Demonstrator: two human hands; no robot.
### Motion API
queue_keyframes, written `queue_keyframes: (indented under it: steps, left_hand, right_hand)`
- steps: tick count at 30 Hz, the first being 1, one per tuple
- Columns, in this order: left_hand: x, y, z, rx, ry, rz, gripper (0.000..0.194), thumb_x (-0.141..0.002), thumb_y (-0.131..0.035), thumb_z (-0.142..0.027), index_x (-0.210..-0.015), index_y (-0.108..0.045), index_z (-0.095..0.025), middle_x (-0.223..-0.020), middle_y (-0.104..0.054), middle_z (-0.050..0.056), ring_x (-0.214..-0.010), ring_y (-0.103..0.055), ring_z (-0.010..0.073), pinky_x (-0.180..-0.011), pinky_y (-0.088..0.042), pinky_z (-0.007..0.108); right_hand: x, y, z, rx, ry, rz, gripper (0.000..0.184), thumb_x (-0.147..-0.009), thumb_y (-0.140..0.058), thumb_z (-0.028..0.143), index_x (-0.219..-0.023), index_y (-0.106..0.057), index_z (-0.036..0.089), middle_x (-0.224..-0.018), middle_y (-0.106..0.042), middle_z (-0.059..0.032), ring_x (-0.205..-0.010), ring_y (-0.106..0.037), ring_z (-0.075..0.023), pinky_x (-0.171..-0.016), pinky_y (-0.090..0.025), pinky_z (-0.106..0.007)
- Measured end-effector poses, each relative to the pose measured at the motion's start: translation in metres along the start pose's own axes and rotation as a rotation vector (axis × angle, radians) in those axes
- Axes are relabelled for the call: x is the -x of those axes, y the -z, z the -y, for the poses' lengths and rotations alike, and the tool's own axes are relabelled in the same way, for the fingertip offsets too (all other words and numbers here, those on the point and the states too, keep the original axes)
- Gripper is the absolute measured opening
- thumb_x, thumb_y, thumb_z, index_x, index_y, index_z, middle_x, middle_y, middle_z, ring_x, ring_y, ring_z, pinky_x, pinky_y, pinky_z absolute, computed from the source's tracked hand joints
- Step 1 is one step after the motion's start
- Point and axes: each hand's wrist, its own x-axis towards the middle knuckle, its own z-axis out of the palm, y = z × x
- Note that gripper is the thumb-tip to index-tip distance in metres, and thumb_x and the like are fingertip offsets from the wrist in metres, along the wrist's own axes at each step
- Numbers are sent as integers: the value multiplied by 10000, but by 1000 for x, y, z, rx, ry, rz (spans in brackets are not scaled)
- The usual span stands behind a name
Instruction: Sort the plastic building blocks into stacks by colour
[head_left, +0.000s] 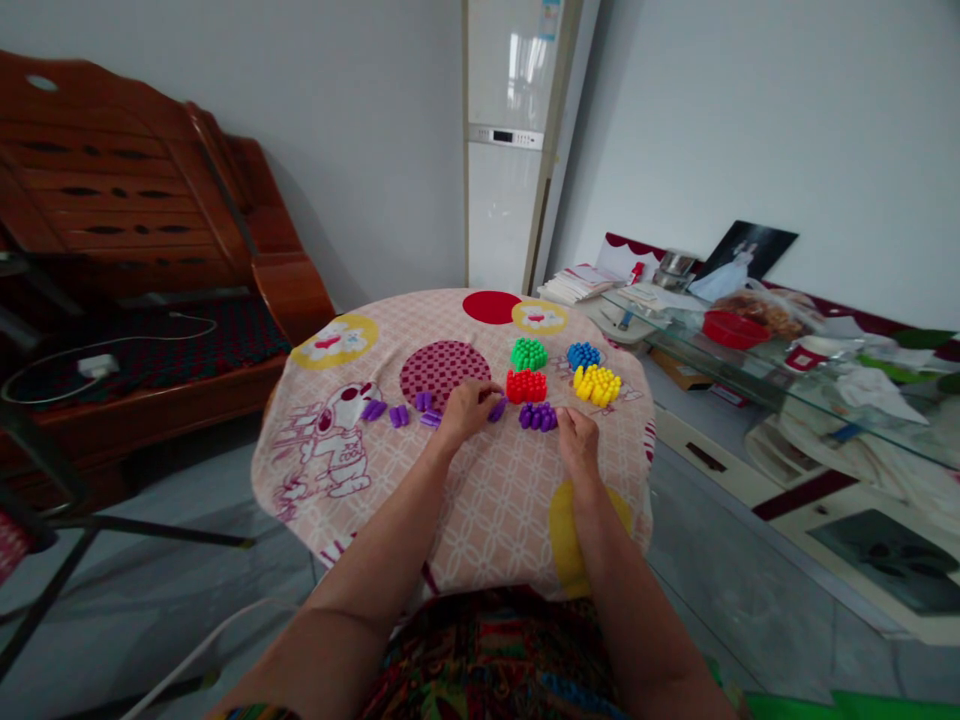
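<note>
My left hand (466,408) reaches in over the round table with its fingers bent together, and a small purple plastic piece (497,408) shows at its fingertips. Beside a tight cluster of purple pieces (537,417), my right hand (579,440) is closed, its fingertips at the cluster's right edge; whatever they hold is hidden. Loose purple pieces (399,416) lie in small groups left of my left hand. Behind the purple cluster stand red pieces (526,386), green pieces (529,353), blue pieces (583,355) and yellow pieces (597,385), each colour bunched together.
A patterned cloth (487,500) covers the table. To the right, a glass-topped cabinet (757,375) carries papers, a red bowl (735,328) and bags. A wooden bench (127,190) stands at the left, and a tall white air conditioner (504,200) at the back.
</note>
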Motion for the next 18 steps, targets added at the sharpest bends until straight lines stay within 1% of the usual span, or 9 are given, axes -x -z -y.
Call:
queue_keyframes:
  steps: [4,8,13,18]
  left_hand:
    - [4,-7,-13,142,-21,101,163,-842,-546,-204,-862,-695,-140,-754,-703,25,-670,-623,132,-642,-456,226]
    - [12,-15,-23,165,-36,119,100,-820,-566,-172,-850,-657,-142,-707,-675,7,-630,-601,119,-619,-445,218]
    - [22,-24,-36,101,-93,114,56,-780,-632,-178,-828,-655,-160,-754,-689,9,-658,-605,123,-642,-451,224]
    - [26,-32,-43,-60,-100,140,83,-818,-646,-232,-873,-669,-174,-796,-706,32,-690,-615,152,-675,-460,254]
  right_hand:
    - [0,0,0,0,-13,11,400,-884,-402,474,-577,-388,218,-531,-344,52,-563,-342,-120,-564,-230,-276]
    - [-1,0,0,-5,3,5,392,-886,-410,461,-579,-387,217,-532,-360,51,-565,-343,-119,-566,-232,-276]
    - [0,0,1,-9,0,1,391,-885,-408,460,-582,-417,214,-530,-399,42,-566,-349,-122,-563,-248,-273]
    - [0,1,2,-4,-3,-3,385,-884,-411,456,-589,-440,211,-545,-435,30,-571,-378,-129,-574,-270,-276]
